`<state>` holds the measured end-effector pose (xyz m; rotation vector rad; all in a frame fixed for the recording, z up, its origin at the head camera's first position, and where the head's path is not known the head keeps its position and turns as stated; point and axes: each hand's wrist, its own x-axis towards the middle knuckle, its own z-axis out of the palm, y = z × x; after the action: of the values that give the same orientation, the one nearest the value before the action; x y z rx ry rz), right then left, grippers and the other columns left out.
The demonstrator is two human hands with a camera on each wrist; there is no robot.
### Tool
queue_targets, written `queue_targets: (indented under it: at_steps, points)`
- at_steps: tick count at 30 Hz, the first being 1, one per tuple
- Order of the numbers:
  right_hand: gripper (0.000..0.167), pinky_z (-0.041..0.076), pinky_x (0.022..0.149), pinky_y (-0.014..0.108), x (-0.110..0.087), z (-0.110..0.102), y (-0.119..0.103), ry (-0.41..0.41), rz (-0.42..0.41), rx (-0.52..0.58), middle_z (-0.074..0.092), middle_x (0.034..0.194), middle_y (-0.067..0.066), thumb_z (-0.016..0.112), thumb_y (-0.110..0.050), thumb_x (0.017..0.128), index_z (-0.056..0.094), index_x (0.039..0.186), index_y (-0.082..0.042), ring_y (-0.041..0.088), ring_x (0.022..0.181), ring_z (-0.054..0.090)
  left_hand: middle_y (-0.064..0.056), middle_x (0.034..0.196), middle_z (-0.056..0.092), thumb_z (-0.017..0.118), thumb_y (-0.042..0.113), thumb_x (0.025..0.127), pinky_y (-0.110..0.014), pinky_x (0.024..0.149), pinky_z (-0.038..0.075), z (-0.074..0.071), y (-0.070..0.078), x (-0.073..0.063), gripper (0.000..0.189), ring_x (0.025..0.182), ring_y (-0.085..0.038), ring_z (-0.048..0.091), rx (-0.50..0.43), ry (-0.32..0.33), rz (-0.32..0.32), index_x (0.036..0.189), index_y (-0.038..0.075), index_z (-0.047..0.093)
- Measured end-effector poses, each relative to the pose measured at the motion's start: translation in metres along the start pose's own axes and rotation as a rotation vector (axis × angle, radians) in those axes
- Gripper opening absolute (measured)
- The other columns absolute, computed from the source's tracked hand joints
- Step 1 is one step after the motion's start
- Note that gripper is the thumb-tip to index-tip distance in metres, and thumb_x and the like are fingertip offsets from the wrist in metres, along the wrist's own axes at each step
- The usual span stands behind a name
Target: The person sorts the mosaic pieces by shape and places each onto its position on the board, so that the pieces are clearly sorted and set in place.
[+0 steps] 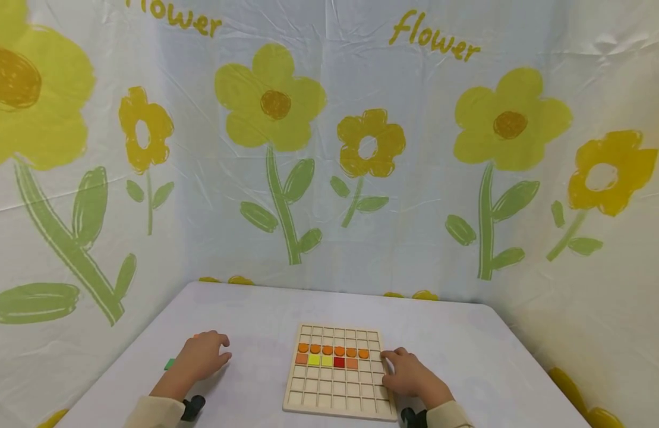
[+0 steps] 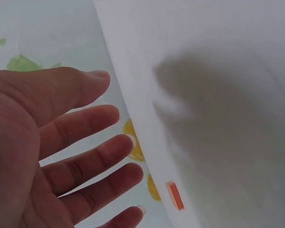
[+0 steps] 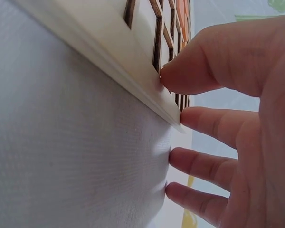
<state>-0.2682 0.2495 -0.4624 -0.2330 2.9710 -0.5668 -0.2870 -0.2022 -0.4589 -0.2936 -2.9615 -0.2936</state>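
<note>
A wooden grid board [image 1: 339,402] lies on the table in the head view. One row holds several orange round pieces [image 1: 327,350]; the row below has square tiles: orange, two yellow [image 1: 314,360], red [image 1: 339,362], then orange. At the board's right edge, my right hand [image 1: 410,374] touches it, thumb on the top rim and index fingertip against the side, the other fingers spread. My left hand [image 1: 199,358] hovers over the table left of the board, fingers loosely extended and holding nothing. Near it, an orange block [image 2: 175,195] lies on the table, and a green piece [image 1: 170,364] shows beside the wrist.
The white table [image 1: 254,315] has rounded far corners. Fabric printed with yellow flowers [image 1: 276,104] hangs behind it and on both sides. Dark straps [image 1: 193,408] sit at the wrists, below light sleeves.
</note>
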Motion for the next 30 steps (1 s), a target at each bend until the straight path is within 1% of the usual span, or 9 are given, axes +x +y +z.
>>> queue_targets:
  at_steps: [4,11,14,17,20,23,26,30]
  points:
    - [0.053,0.044,0.09,0.061,-0.002,0.001,0.0,0.007,-0.014,-0.004,0.053,0.128,0.018,0.062,-0.023,0.078,0.058,0.129,-0.008,0.042,0.114,0.052,-0.012,0.105,0.068,0.069,0.026,0.084,-0.058,0.082,0.048,-0.001,-0.012,-0.002,0.022,0.1,-0.037,0.063,0.006,-0.023,-0.041,0.1,0.01,0.07]
    - [0.052,0.044,0.092,0.06,-0.002,0.002,0.001,0.02,-0.017,-0.018,0.053,0.129,0.018,0.063,-0.023,0.079,0.059,0.128,-0.009,0.042,0.116,0.052,-0.017,0.115,0.067,0.069,0.024,0.083,-0.06,0.077,0.047,0.003,-0.037,-0.004,0.02,0.101,-0.04,0.063,0.011,-0.028,-0.075,0.097,0.009,0.069]
    - [0.051,0.044,0.093,0.061,-0.002,0.001,0.002,0.017,-0.02,-0.021,0.053,0.13,0.018,0.062,-0.023,0.079,0.059,0.129,-0.009,0.043,0.117,0.052,-0.016,0.112,0.069,0.068,0.023,0.083,-0.06,0.076,0.046,0.002,-0.046,-0.006,0.019,0.098,-0.04,0.064,0.005,-0.035,-0.088,0.096,0.009,0.07]
    - [0.051,0.043,0.094,0.061,-0.002,0.0,0.003,0.009,-0.018,-0.027,0.053,0.131,0.017,0.062,-0.023,0.079,0.059,0.129,-0.01,0.042,0.118,0.052,-0.014,0.103,0.07,0.067,0.023,0.085,-0.059,0.075,0.047,0.0,-0.053,-0.009,0.021,0.095,-0.039,0.064,0.0,-0.056,-0.106,0.098,0.007,0.069]
    - [0.052,0.042,0.095,0.061,-0.001,0.0,0.004,0.002,-0.019,-0.027,0.053,0.131,0.017,0.062,-0.024,0.08,0.058,0.13,-0.011,0.042,0.119,0.051,-0.015,0.102,0.069,0.067,0.023,0.085,-0.058,0.076,0.048,-0.003,-0.059,-0.012,0.025,0.095,-0.039,0.063,0.0,-0.08,-0.139,0.101,0.004,0.069]
    - [0.053,0.042,0.095,0.061,-0.002,-0.001,0.004,-0.002,-0.025,-0.02,0.053,0.131,0.017,0.064,-0.025,0.08,0.058,0.13,-0.01,0.042,0.119,0.051,-0.015,0.099,0.067,0.067,0.025,0.085,-0.057,0.075,0.049,-0.003,-0.067,-0.015,0.029,0.092,-0.039,0.063,0.013,-0.093,-0.17,0.103,0.002,0.067]
    - [0.053,0.042,0.095,0.061,-0.003,-0.002,0.004,-0.005,-0.03,-0.012,0.054,0.131,0.017,0.065,-0.027,0.08,0.058,0.13,-0.01,0.042,0.119,0.051,-0.014,0.094,0.064,0.067,0.025,0.084,-0.055,0.071,0.05,-0.005,-0.074,-0.019,0.031,0.086,-0.037,0.062,0.022,-0.103,-0.199,0.103,0.001,0.066]
    - [0.053,0.042,0.097,0.061,-0.004,-0.002,0.005,-0.003,-0.027,-0.012,0.054,0.131,0.017,0.066,-0.028,0.08,0.059,0.13,-0.01,0.041,0.12,0.052,-0.016,0.093,0.062,0.068,0.026,0.084,-0.054,0.071,0.05,-0.007,-0.079,-0.022,0.035,0.084,-0.037,0.061,-0.008,-0.135,-0.25,0.105,-0.002,0.063]
